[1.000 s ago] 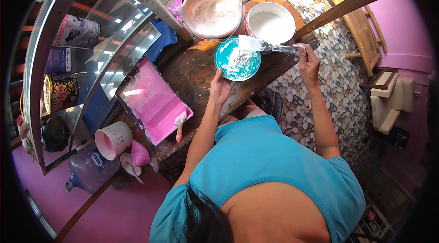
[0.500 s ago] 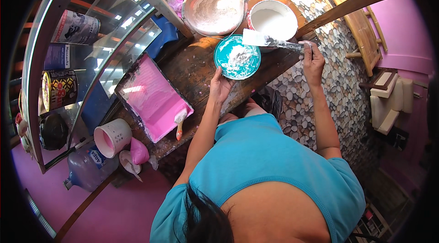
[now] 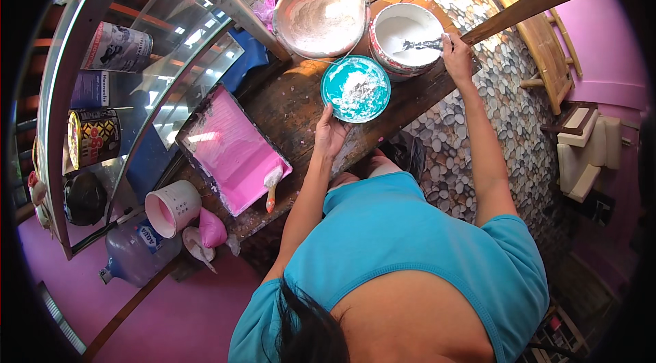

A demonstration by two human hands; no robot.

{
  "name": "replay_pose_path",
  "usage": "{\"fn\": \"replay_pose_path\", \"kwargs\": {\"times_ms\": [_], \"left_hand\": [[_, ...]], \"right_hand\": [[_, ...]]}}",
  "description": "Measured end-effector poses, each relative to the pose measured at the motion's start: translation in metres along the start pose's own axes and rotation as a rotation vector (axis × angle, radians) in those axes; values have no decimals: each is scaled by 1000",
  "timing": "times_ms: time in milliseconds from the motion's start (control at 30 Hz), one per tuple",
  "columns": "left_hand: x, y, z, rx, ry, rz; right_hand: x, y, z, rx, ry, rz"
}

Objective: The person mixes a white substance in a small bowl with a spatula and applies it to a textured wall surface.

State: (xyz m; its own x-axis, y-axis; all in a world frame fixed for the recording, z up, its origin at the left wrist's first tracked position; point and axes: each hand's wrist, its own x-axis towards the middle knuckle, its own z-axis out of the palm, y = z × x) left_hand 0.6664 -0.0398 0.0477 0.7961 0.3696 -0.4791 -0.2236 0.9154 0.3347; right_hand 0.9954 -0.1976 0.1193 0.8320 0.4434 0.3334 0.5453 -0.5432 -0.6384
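My left hand [image 3: 331, 135] grips the near edge of a shallow teal dish [image 3: 335, 78], with white powdery or pasty stuff heaped in its middle. In my right hand [image 3: 457, 60] is the dark, smeared handle of a putty knife [image 3: 425, 45]. Its blade lies inside a white bucket [image 3: 380, 54], against or in the smooth white paste, and barely shows. The bucket stands on the table just beyond the dish. To its left sits a large round basin [image 3: 283, 34] of pale powder.
The dark wooden table [image 3: 290, 100] carries a tray of pink paint [image 3: 236, 148] with a paintbrush [image 3: 272, 192] on its corner. A glass cabinet [image 3: 147, 107] with cans stands left. Below it are a pink-stained pail [image 3: 171, 206] and a water jug [image 3: 137, 254]. A wooden post [image 3: 533, 4] slants at right.
My right hand has moved the putty knife from over the teal dish to the white bucket, its blade going inside. The dish has hardly moved in my left hand.
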Motion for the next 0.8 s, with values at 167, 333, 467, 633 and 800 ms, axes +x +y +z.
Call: {"fn": "replay_pose_path", "kwargs": {"times_ms": [167,333,467,633,800], "left_hand": [[0,0,3,4,10,-7],[3,-2,0,-3,15,-15],[8,-8,-8,6,2,-22],[12,-13,-13,9,1,-23],[8,-18,-18,27,78,-18]], "right_hand": [[-16,17,-13,367,-47,290],[-34,-2,-40,475,80,288],[-52,-21,-58,523,63,293],[-84,-67,-73,365,34,96],[-113,-100,-71,137,-80,-51]]}}
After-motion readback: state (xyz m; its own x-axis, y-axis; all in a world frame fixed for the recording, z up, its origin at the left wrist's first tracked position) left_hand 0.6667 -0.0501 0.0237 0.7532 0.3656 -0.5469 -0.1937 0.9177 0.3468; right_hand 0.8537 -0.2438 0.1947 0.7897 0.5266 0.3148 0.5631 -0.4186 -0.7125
